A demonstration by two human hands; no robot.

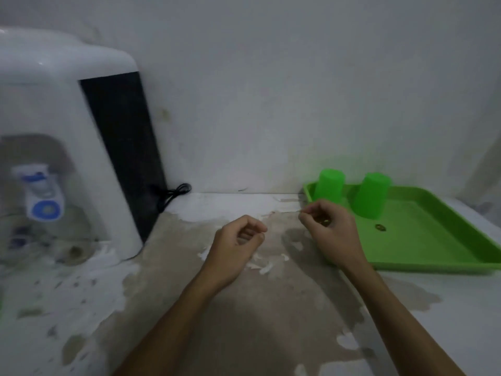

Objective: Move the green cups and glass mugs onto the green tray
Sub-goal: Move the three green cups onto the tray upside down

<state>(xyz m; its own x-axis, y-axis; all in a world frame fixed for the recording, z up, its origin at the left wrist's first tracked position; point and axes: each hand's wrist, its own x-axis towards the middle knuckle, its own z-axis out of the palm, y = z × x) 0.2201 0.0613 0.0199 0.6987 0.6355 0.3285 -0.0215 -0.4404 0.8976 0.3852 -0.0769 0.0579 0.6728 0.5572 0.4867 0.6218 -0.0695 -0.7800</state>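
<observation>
Peeling counter [162, 308]; glossy tray [433, 240] (two cups [329, 187]).

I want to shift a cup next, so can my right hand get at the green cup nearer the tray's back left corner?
Probably yes. The right hand hovers loosely curled just in front of that upside-down green cup at the green tray edge, holding nothing, with nothing between them.

no readable text, labels or numbers
</observation>
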